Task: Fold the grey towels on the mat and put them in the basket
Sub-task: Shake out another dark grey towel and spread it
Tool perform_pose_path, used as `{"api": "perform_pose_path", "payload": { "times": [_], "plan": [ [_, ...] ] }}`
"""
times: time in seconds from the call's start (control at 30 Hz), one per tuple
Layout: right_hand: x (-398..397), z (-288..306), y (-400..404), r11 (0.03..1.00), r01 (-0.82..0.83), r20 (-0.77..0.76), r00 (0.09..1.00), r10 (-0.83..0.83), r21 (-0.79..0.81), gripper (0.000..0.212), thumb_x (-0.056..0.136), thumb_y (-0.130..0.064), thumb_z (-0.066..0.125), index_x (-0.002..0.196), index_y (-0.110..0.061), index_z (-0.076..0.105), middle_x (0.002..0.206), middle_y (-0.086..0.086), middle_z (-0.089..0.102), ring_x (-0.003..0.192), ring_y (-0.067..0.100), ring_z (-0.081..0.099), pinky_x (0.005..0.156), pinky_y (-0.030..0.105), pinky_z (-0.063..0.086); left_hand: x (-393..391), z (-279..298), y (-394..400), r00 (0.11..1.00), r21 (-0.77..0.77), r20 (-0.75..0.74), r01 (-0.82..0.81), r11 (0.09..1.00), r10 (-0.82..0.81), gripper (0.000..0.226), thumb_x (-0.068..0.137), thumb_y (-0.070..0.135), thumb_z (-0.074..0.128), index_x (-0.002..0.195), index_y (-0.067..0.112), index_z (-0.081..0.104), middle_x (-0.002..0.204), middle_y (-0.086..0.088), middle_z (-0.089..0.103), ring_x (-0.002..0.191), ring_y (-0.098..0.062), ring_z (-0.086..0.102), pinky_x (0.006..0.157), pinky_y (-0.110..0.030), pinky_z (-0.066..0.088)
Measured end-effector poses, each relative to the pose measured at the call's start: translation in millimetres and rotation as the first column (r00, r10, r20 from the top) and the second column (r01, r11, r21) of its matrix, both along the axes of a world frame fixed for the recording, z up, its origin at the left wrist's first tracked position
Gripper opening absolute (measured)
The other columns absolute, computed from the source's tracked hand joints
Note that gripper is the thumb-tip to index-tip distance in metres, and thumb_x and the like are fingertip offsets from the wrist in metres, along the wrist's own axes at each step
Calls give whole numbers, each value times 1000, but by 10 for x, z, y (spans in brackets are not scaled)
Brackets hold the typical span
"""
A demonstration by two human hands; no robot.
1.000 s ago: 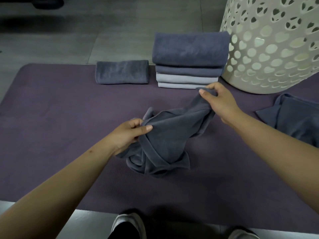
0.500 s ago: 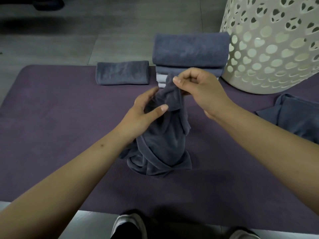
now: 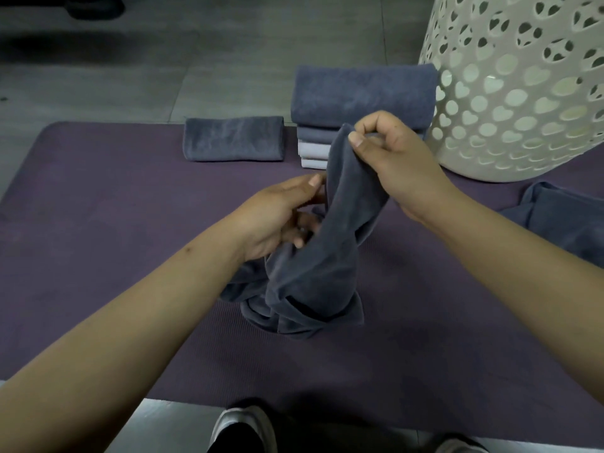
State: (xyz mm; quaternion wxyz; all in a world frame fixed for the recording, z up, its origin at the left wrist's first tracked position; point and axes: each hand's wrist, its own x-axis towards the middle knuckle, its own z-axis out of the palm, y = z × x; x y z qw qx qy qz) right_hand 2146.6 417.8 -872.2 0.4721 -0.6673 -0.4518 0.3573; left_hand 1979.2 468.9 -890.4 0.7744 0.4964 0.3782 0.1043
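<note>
A crumpled dark grey towel [image 3: 313, 276] hangs above the middle of the purple mat [image 3: 114, 230], its lower end bunched on the mat. My right hand [image 3: 392, 165] pinches the towel's top corner and holds it up. My left hand [image 3: 281, 214] is just left of the hanging cloth, its curled fingers slid along the towel's edge and its thumb against the fabric. The white basket [image 3: 523, 93] with heart-shaped holes stands at the back right.
A stack of folded towels [image 3: 359, 93] sits at the mat's far edge beside the basket. One small folded towel [image 3: 233, 138] lies left of the stack. Another unfolded grey towel [image 3: 565, 217] lies at the right edge. My shoes [image 3: 242, 429] show at the bottom.
My right hand lifted the towel's corner up and toward the centre, so the towel now hangs upright. My left hand let go of its earlier grip and moved up along the cloth's left edge.
</note>
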Motion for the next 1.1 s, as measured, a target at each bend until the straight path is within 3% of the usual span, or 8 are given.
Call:
{"api": "perform_pose_path", "payload": {
  "times": [0.07, 0.17, 0.37, 0.47, 0.57, 0.73, 0.93, 1.1],
  "plan": [
    [30, -7, -19, 998, -36, -55, 998, 38, 44, 15, 93, -24, 55, 79, -30, 54, 70, -11, 58, 73, 4, 52, 73, 25, 43, 53, 26, -47, 997, -102, 59, 59, 993, -53, 34, 95, 36, 39, 117, 17, 57, 89, 2, 69, 63, -12, 64, 46, -20, 50],
    [74, 9, -21, 995, 27, -65, 998, -20, 94, 16, 92, -20, 58, 79, -30, 56, 71, -13, 56, 69, -1, 52, 70, 19, 42, 129, 15, -71, 994, -127, 85, 76, 989, -65, 44, 94, 40, 40, 120, 8, 56, 96, -4, 68, 75, -17, 67, 72, -30, 58],
    [62, 43, -52, 988, 29, 119, 992, -47, 148, 5, 87, -18, 66, 83, -20, 63, 73, -14, 57, 68, -5, 50, 68, 8, 40, 157, 83, -43, 996, 254, -42, -64, 965, 77, 46, 92, 57, 42, 108, 20, 64, 92, 4, 69, 75, -10, 64, 72, -26, 49],
    [-28, 30, -43, 998, -6, -46, 999, 9, 66, 8, 84, -20, 70, 77, -19, 66, 67, -13, 64, 67, -3, 59, 63, 14, 45, 102, 144, -72, 992, 404, 29, -124, 906, 123, 25, 88, 44, 52, 86, 21, 63, 80, 13, 68, 78, 1, 61, 72, -18, 47],
    [-88, 39, -22, 996, -86, -222, 971, 92, 38, 8, 84, -18, 69, 76, -16, 68, 65, -13, 67, 69, -1, 63, 62, 14, 48, 16, 127, -21, 978, 381, 52, -207, 901, 203, 25, 80, 39, 60, 75, 15, 58, 83, -5, 60, 77, -12, 56, 73, -23, 47],
    [-119, 47, 41, 976, -211, -174, 960, 217, 54, 9, 88, -26, 65, 80, -22, 66, 70, -13, 67, 72, -2, 62, 68, 16, 47, -48, 115, -25, 958, 252, 168, -268, 930, 231, 26, 82, 35, 62, 80, 10, 54, 84, -7, 63, 79, -14, 62, 73, -24, 53],
    [-82, 47, 25, 849, -481, -88, 876, 474, -220, 55, 73, -52, 71, 95, -2, 62, 86, 19, 64, 76, 25, 55, 71, 40, 45, -36, 247, 61, 894, 384, 179, -448, 807, 411, 24, 87, 33, 59, 69, 21, 51, 76, -6, 52, 75, -19, 48, 71, -33, 45],
    [-49, -143, -46, 743, -565, -153, 821, 551, -358, 42, 91, -47, 52, 101, -8, 63, 104, 3, 71, 98, 17, 66, 93, 35, 51, -191, 320, 209, 756, 334, 189, -650, 683, 627, 28, 96, 31, 54, 72, 20, 50, 74, 0, 54, 76, -14, 50, 73, -30, 47]
  ]
}}
